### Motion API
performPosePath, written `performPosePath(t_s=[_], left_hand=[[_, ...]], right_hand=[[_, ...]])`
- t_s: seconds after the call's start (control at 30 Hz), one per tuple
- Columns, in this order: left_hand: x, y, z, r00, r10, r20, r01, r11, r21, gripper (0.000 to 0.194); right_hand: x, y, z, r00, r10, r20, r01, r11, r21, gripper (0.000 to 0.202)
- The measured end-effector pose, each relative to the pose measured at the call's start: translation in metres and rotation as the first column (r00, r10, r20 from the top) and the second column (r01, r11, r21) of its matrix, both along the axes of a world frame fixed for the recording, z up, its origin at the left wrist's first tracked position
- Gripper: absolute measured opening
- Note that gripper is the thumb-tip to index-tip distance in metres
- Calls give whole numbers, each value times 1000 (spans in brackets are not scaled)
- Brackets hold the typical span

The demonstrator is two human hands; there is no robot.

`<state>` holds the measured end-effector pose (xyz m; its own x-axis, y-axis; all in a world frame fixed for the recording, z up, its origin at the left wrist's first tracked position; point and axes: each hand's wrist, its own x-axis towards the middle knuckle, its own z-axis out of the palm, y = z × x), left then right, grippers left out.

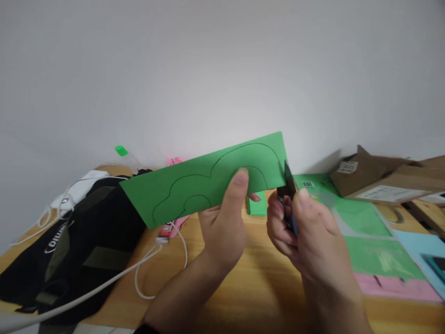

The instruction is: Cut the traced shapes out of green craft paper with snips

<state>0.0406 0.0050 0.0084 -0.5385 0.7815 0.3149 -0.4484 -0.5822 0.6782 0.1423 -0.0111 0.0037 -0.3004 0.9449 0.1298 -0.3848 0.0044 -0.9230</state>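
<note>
Wood desk (257,283) fills btm centre, green card (205,185) mid-frame above it, prob. light, bendy & easily creased, best pinched at lower edge as my L hand (225,227) does, R hand (313,232) gripping scissors (289,183) at card's right end.

A craft corner, whether at home or in an office unclear: a wooden table (257,264) beneath the left hand (224,232) and right hand (311,232), a plain wall (222,69) beyond them, a black bag (104,232) left of the left hand, coloured sheets (382,255) and a cardboard box (392,178) right of the right hand.
</note>
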Motion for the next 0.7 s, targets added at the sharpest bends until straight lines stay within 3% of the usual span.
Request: performPosePath(t_s=[0.2,0.4,0.7], left_hand=[[0,-1,-3,997,-28,-68,25,998,-50,25],[2,-1,-1,1000,-28,-9,28,998,-54,29],[1,-1,-2,999,-26,-44,23,998,-60,26]], right_hand=[[2,0,-1,1000,-10,-20,10,1000,-4,44],[1,1,0,999,-35,-6,35,999,18,44],[2,1,-2,999,-39,22,38,999,34,43]])
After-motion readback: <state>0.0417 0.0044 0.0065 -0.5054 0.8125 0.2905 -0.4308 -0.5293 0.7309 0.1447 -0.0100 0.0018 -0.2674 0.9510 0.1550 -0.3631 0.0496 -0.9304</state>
